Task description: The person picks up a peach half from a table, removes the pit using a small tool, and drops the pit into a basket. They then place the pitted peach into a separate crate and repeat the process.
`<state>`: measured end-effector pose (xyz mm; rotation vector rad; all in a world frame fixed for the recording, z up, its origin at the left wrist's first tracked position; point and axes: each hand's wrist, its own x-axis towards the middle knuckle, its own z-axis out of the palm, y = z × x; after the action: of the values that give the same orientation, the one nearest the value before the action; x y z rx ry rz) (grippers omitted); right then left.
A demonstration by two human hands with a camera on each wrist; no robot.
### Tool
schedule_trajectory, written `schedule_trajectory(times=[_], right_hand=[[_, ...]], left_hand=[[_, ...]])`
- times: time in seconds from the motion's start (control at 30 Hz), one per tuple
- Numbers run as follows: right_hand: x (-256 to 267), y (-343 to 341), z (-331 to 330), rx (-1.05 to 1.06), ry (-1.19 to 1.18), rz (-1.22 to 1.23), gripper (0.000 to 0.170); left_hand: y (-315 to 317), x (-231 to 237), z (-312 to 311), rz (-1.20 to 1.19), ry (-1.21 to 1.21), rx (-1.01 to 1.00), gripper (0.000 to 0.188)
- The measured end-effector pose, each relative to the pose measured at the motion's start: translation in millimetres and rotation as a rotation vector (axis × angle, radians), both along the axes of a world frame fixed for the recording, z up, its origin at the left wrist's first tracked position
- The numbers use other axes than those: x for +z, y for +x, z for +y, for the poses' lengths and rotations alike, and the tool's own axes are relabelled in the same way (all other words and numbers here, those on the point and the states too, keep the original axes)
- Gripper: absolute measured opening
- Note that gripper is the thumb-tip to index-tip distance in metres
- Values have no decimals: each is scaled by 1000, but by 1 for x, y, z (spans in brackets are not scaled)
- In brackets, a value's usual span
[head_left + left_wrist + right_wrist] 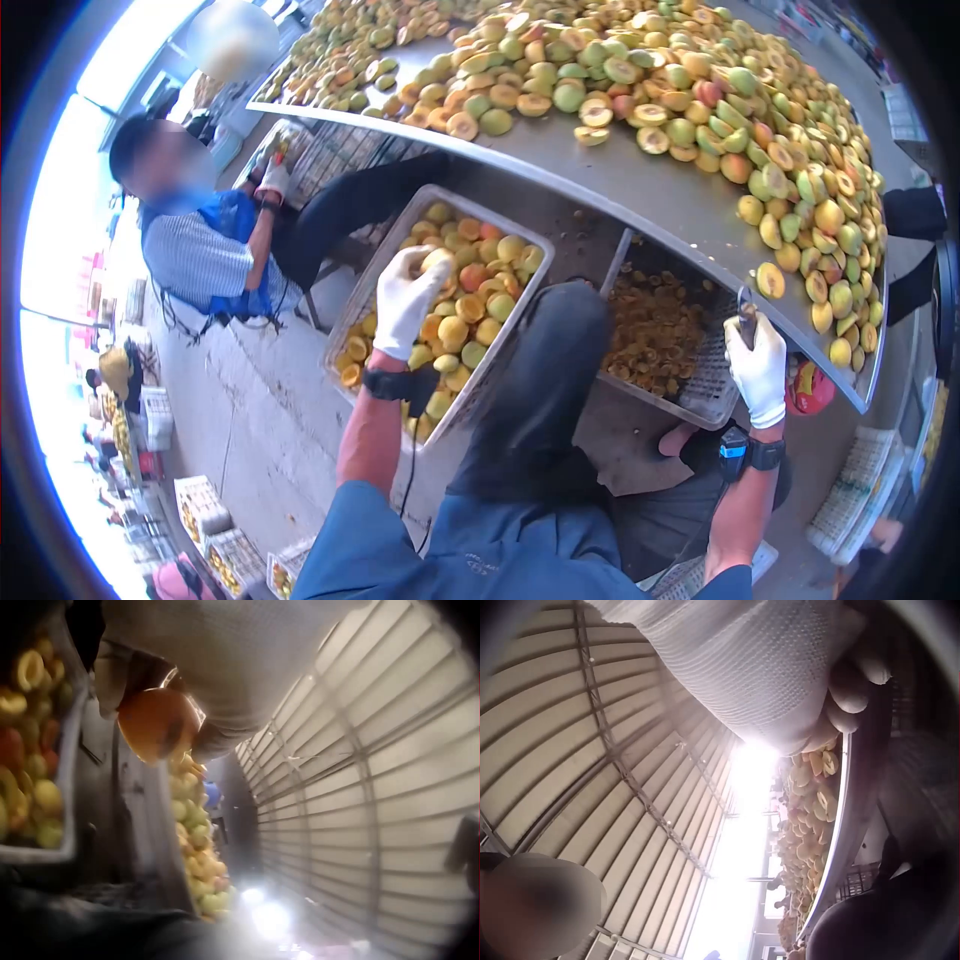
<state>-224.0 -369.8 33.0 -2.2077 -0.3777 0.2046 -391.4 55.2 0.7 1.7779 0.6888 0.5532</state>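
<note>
Above a crate of fruit [452, 330], the gloved left hand [405, 300] pinches a yellow-orange fruit [436, 262]. The left wrist view has that orange fruit [159, 726] between the glove's fingers [225, 735]. Over by the metal table's edge, the gloved right hand [757, 365] grips a small tool [746, 312] with a dark handle and a metal tip pointing up. In the right wrist view the glove [757, 682] has its fingers curled, and the tool cannot be made out.
Halved fruit [650, 140] lies heaped on the metal table [560, 150]. A lower crate [712, 390] under its edge holds brown-orange pieces [655, 330]. Another person [205, 250] sits at the left. More crates [862, 490] stand on the floor at right and lower left.
</note>
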Motion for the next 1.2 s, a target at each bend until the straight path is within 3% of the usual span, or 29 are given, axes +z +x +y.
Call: schedule_trajectory(times=[0.03, 0.13, 0.2, 0.27, 0.33, 0.4, 0.47, 0.53, 0.6, 0.67, 0.73, 0.8, 0.87, 0.9, 0.93, 1.07, 1.13, 1.2], right_hand=[[-6, -2, 1, 50, -40, -68, 10], [-24, -2, -5, 230, -176, -175, 19], [-36, 0, -7, 255, -189, -100, 22], [-42, -2, -4, 201, -202, 5, 20], [-35, -11, 5, 211, -226, 55, 18], [-36, -17, 7, 233, -230, 47, 16], [-32, -24, 11, 199, -230, 117, 16], [-34, -27, 10, 215, -268, 41, 16], [-24, -35, 14, 228, -282, 9, 16], [-19, -36, 17, 222, -291, -27, 17], [-26, -37, 8, 194, -245, 60, 19], [-31, -39, 8, 200, -286, -2, 17], [-23, -47, 18, 278, -302, -320, 17], [-14, -50, 22, 314, -332, -341, 18], [-6, -52, 26, 320, -370, -365, 20], [-2, -46, 18, 411, -436, -267, 23], [0, -47, 19, 400, -451, -268, 22], [-9, -42, 20, 412, -492, -247, 22]], left_hand=[[-30, -23, 19, 118, 162, 74, 36], [-111, -56, 28, 285, 52, 230, 35], [-138, -49, 13, 415, 64, 272, 38], [-177, -91, -4, 530, 191, 269, 45], [-192, -102, -16, 557, 605, 236, 44], [-198, -108, -17, 573, 554, 287, 46], [-194, -109, -13, 545, 340, 399, 47], [-194, -125, -11, 539, 457, 355, 46], [-195, -134, -12, 796, 682, 112, 48], [-192, -137, -3, 780, 723, 114, 45], [-186, -134, 6, 742, 766, 361, 36], [-178, -138, 13, 730, 873, 332, 31], [-182, -168, 17, 807, 850, 118, 25], [-188, -174, 10, 819, 872, -16, 13], [-191, -183, 9, 762, 918, 3, 8], [-189, -204, 18, 825, 1107, 10, 14], [-180, -190, 23, 879, 1005, -40, 21], [-160, -160, 34, 1112, 866, -267, 28]])
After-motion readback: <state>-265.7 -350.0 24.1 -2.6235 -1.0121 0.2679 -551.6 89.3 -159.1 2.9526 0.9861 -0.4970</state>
